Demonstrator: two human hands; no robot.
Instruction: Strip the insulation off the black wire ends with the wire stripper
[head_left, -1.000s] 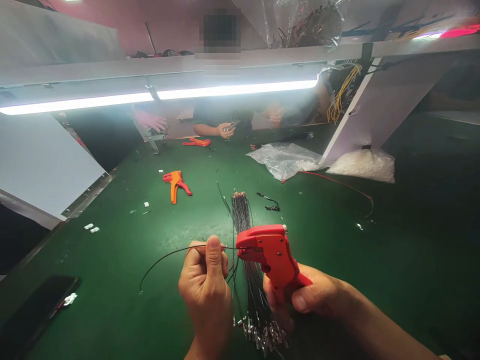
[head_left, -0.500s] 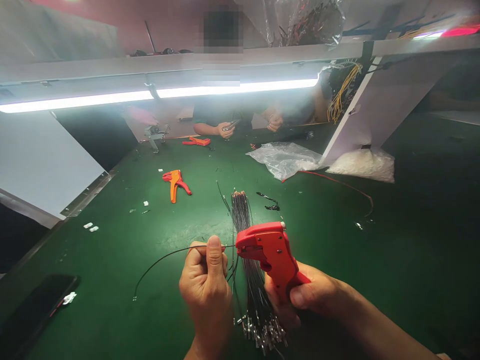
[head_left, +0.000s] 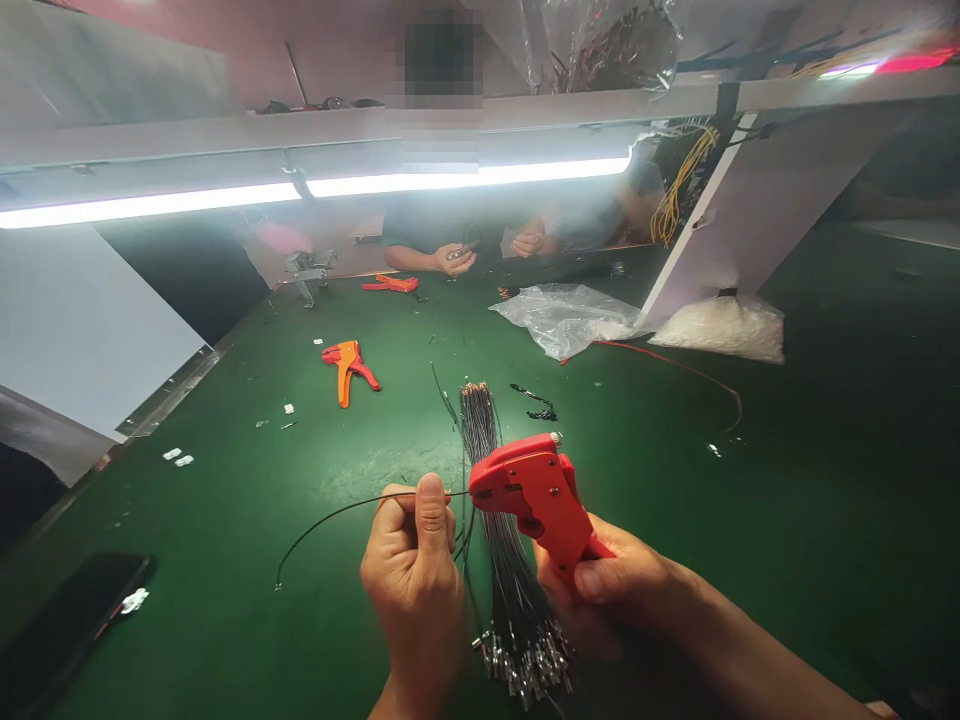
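"What do you have in your left hand?"

"My left hand [head_left: 416,570], just below the centre of the frame, is closed with the thumb up, pinching a thin black wire [head_left: 322,511]. One length of it curves away to the left and droops to a small bright tip. The other runs right to the nose of my tool; I cannot tell how far in it goes."

"And the right?"

"My right hand [head_left: 615,575], in the lower right of the frame, is wrapped round the handles of a red wire stripper [head_left: 536,490]. Its head points left, near the centre, and tilts a little."

"What lies beneath it?"

"A bundle of black wires [head_left: 517,575] on the green table [head_left: 240,520]. It runs from the centre down to the bottom edge, coppery ends at the top, shiny metal terminals at the bottom. The stripper covers part of it from my view."

"Anything else around you?"

"Left of centre lies an orange-and-red stripper [head_left: 346,372], with a second stripper [head_left: 390,284] farther up. A dark phone [head_left: 71,625] sits at lower left. Right of centre, towards the top, I see a crumpled clear bag [head_left: 566,312] beside a bag of white pieces [head_left: 720,330]. Upper centre, a co-worker's hand [head_left: 456,259] holds something dark beneath the lamp [head_left: 472,176]."
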